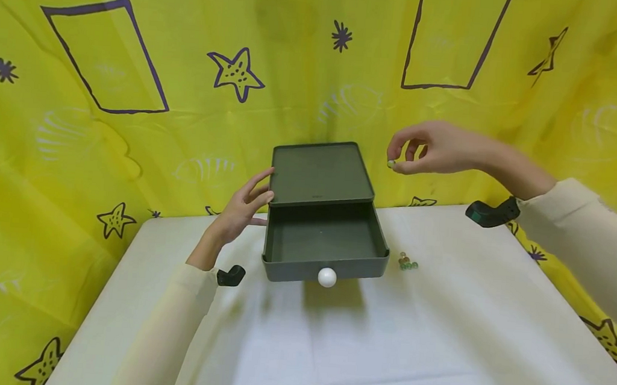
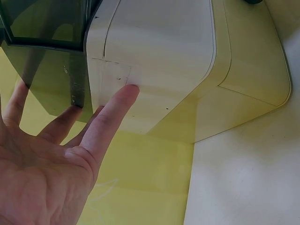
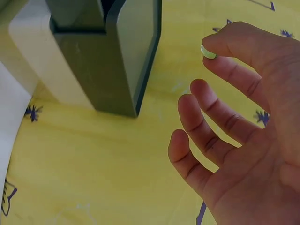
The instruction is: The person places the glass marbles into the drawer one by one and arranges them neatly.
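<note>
A dark green-grey box (image 1: 321, 172) stands at the back of the table with its drawer (image 1: 326, 242) pulled out toward me. A round white knob (image 1: 326, 277) sits on the drawer front. My left hand (image 1: 239, 211) is spread against the box's left side, its fingers fairly straight; in the left wrist view, the thumb (image 2: 112, 117) lies along the pale lower body (image 2: 154, 47). Up to the right of the box, my right hand (image 1: 437, 148) pinches a small greenish marble (image 3: 208, 52) between thumb and index finger, the other fingers loosely bent.
Several small green and brown marbles (image 1: 407, 262) lie together on the white tablecloth (image 1: 383, 343), just right of the drawer. A yellow curtain (image 1: 287, 46) with purple drawings hangs close behind the box and along both sides of the table.
</note>
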`<state>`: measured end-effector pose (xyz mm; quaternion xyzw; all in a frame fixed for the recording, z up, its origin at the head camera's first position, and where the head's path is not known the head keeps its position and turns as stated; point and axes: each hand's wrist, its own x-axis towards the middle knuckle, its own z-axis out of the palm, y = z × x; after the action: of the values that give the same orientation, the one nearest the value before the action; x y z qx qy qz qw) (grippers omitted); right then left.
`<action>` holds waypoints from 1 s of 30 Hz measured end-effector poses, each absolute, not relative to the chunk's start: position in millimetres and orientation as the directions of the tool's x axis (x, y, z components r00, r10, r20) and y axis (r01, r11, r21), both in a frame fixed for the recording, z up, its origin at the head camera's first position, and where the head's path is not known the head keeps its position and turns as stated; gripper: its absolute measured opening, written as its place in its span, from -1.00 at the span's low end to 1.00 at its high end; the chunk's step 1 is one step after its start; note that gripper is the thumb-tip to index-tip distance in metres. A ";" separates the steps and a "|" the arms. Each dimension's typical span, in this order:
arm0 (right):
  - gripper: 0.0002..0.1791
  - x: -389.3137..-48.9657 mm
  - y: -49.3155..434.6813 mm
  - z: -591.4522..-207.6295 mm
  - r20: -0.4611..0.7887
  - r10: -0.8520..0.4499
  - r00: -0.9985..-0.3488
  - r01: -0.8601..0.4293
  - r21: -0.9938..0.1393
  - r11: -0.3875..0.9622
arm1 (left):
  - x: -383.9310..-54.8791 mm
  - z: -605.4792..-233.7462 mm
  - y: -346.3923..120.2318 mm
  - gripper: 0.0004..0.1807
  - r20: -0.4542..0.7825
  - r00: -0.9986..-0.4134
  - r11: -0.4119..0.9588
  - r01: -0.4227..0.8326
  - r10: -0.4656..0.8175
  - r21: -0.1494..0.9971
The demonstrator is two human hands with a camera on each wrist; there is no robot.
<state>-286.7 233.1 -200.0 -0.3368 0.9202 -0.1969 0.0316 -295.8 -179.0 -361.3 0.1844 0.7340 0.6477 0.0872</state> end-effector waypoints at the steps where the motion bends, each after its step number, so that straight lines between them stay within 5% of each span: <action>1: -0.88 -287.2 229.6 -200.0 0.070 -0.642 -0.763 -0.613 -0.391 0.686 | -295.7 -361.5 -179.0 -0.34 0.112 -0.917 0.094 0.159 0.384 0.983; 30: -0.89 -295.4 118.2 -221.5 0.046 -0.854 -0.518 -0.770 -0.460 0.443 | -295.8 -361.5 -179.2 -0.35 0.107 -0.919 0.094 0.154 0.380 0.984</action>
<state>-295.4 118.2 -221.5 -0.4811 0.8437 -0.2176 0.0970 -295.8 -179.2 -361.5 0.1816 0.7344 0.6481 0.0872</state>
